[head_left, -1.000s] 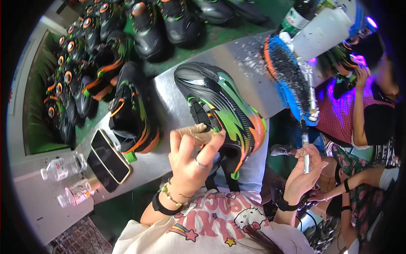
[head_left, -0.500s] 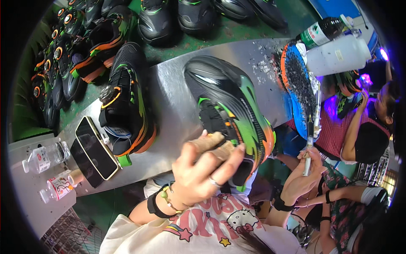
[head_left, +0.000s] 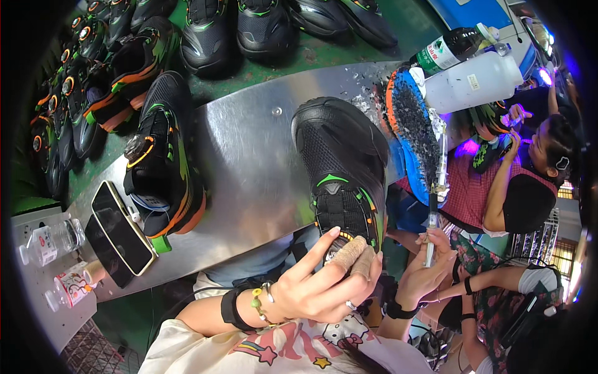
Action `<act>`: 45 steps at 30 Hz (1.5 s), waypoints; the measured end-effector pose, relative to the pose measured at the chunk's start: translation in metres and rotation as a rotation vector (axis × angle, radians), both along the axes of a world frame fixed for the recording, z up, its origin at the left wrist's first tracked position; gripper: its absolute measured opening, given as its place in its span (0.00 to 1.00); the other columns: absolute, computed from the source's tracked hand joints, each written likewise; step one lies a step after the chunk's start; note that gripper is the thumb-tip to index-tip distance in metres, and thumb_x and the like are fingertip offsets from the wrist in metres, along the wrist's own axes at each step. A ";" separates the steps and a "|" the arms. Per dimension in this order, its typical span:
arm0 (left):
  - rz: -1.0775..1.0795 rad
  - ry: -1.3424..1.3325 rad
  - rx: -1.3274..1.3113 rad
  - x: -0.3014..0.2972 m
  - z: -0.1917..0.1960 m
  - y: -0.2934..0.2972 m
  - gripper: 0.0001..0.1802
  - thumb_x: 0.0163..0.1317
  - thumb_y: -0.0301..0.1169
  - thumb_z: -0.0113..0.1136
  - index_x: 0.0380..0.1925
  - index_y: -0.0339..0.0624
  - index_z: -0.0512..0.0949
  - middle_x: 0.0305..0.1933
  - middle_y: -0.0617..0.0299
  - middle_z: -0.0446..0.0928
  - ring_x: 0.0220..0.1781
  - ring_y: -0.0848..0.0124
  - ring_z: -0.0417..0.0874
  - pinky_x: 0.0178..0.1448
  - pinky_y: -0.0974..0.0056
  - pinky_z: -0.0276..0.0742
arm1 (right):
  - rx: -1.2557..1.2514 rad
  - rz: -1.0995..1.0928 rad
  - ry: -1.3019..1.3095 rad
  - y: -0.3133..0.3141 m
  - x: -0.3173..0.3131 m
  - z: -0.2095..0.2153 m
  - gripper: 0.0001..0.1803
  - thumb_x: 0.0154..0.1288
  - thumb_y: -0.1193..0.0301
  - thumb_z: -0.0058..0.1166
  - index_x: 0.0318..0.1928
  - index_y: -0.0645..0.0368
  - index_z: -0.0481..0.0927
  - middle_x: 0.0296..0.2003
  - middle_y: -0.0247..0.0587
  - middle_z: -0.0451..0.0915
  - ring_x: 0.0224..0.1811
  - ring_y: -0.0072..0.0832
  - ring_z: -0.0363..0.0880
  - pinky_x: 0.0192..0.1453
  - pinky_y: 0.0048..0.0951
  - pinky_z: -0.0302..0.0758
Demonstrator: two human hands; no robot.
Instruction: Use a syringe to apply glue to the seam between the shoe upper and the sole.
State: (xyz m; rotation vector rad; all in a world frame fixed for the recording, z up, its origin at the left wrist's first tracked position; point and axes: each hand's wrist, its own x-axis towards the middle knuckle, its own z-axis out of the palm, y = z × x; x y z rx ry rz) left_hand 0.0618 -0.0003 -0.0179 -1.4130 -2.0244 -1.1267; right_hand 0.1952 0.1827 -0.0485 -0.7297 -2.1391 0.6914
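Note:
My left hand [head_left: 330,274], two fingertips wrapped in tan tape, closes on the ankle end of a black sports shoe [head_left: 349,149] with green and orange trim. Its fingers cover much of the dial there. The shoe's toe points away from me and its upper faces up. My right hand [head_left: 423,268] grips a slim pen-like tool [head_left: 430,246] with a pale handle and dark tip. That tip is at the near end of a blue, orange-edged insole-shaped pad [head_left: 398,103] strewn with black crumbs; contact is unclear.
Another black shoe [head_left: 165,149] stands on the metal tabletop [head_left: 249,131] beside a phone [head_left: 124,227]. Several shoes [head_left: 265,31] line the green surface behind. A white jug [head_left: 473,84] and dark bottle [head_left: 448,50] are far right. A co-worker [head_left: 529,168] handles a shoe at right.
The shoe in my left hand has rolled from showing its green side to showing its upper. My left hand has shifted nearer to me. The whole view has moved slightly.

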 end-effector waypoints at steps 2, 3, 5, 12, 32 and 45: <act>-0.030 -0.011 -0.024 -0.003 0.000 -0.002 0.12 0.50 0.29 0.58 0.34 0.42 0.86 0.34 0.68 0.77 0.46 0.69 0.84 0.59 0.51 0.82 | 0.025 -0.009 -0.012 0.002 0.004 -0.002 0.24 0.82 0.62 0.29 0.39 0.69 0.74 0.41 0.52 0.78 0.33 0.30 0.76 0.41 0.28 0.79; -0.059 -0.019 -0.045 -0.003 0.000 -0.002 0.12 0.49 0.30 0.59 0.33 0.42 0.86 0.34 0.68 0.77 0.46 0.69 0.84 0.59 0.51 0.82 | -0.009 0.000 -0.001 0.004 0.006 -0.001 0.24 0.82 0.61 0.29 0.39 0.68 0.74 0.41 0.52 0.78 0.33 0.30 0.76 0.42 0.28 0.79; -0.020 -0.024 -0.041 -0.002 0.001 0.003 0.14 0.47 0.29 0.60 0.36 0.47 0.87 0.32 0.71 0.77 0.42 0.72 0.83 0.57 0.54 0.84 | -0.047 0.009 0.006 0.006 0.005 -0.001 0.24 0.82 0.60 0.30 0.39 0.68 0.74 0.41 0.51 0.78 0.33 0.30 0.76 0.42 0.28 0.78; 0.140 -0.141 -0.254 -0.021 0.008 -0.002 0.29 0.40 0.28 0.62 0.48 0.58 0.85 0.33 0.70 0.72 0.31 0.71 0.71 0.39 0.68 0.82 | -0.300 0.171 0.209 0.042 -0.021 0.015 0.31 0.81 0.52 0.28 0.38 0.67 0.75 0.42 0.52 0.77 0.36 0.32 0.75 0.44 0.30 0.73; -0.141 -0.427 -0.269 -0.056 -0.011 0.007 0.16 0.49 0.38 0.60 0.40 0.59 0.86 0.53 0.79 0.80 0.61 0.66 0.78 0.66 0.26 0.67 | -0.402 0.186 -0.339 0.097 -0.076 0.081 0.42 0.80 0.46 0.14 0.38 0.66 0.79 0.44 0.49 0.79 0.35 0.26 0.73 0.41 0.23 0.68; -0.080 -0.466 -0.197 -0.055 -0.007 0.019 0.12 0.49 0.37 0.59 0.34 0.48 0.82 0.53 0.67 0.79 0.63 0.63 0.76 0.64 0.26 0.68 | -1.031 0.804 -0.102 0.094 -0.155 0.142 0.21 0.78 0.56 0.41 0.26 0.53 0.65 0.28 0.34 0.62 0.37 0.30 0.64 0.50 0.29 0.67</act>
